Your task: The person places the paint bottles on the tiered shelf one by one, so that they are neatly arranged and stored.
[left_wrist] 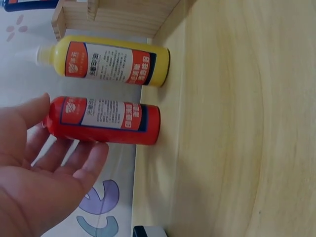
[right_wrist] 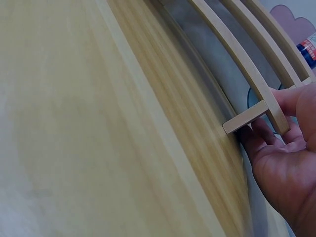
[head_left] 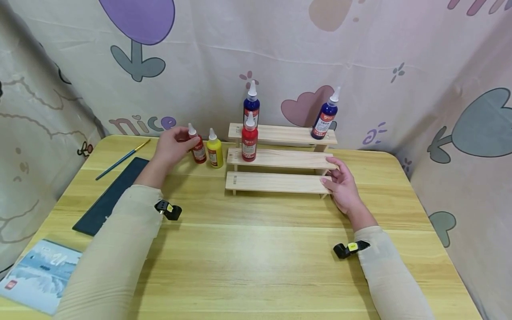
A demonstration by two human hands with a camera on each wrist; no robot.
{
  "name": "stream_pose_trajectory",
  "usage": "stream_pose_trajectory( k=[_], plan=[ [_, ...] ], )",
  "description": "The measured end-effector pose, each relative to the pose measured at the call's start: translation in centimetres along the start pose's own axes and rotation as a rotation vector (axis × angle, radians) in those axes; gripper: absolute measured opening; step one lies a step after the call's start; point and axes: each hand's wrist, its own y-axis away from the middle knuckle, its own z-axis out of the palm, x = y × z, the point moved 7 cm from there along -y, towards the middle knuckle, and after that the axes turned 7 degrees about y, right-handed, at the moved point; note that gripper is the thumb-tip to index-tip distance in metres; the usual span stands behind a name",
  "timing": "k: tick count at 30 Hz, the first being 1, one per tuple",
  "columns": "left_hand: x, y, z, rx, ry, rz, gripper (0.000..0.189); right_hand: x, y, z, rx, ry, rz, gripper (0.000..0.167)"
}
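My left hand (head_left: 174, 144) reaches to a small red paint bottle (head_left: 198, 150) that stands on the table left of a three-step wooden shelf (head_left: 280, 182). In the left wrist view the straight fingers (left_wrist: 74, 158) lie along the red bottle (left_wrist: 106, 120) without curling round it. A yellow bottle (head_left: 214, 151) stands just beside it (left_wrist: 111, 59). My right hand (head_left: 342, 184) rests flat against the shelf's right end, touching the lower steps (right_wrist: 256, 111). Another red bottle (head_left: 249, 140) stands on the middle step. Two blue bottles (head_left: 251, 106) (head_left: 325, 118) stand on the top step.
A blue-handled paintbrush (head_left: 122, 159) and a dark mat (head_left: 110, 195) lie at the table's left side. A booklet (head_left: 38, 273) lies at the near left corner. A printed curtain (head_left: 360, 53) hangs close behind the table and to its sides.
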Motion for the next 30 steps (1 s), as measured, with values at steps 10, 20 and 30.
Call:
stream_pose_trajectory(
  k=[10, 20, 30],
  plan=[
    [0.0, 0.0, 0.2, -0.057, 0.023, 0.053, 0.044, 0.1, 0.1, -0.1, 0.002, -0.011, 0.002, 0.068],
    [-0.2, 1.0, -0.2, 0.004, 0.013, 0.026, 0.044, 0.1, -0.1, -0.2, -0.003, 0.013, -0.008, 0.067],
    [0.8, 3.5, -0.5, 0.052, 0.086, -0.019, 0.049, -0.1, -0.1, -0.1, 0.001, 0.01, -0.005, 0.067]
  ],
)
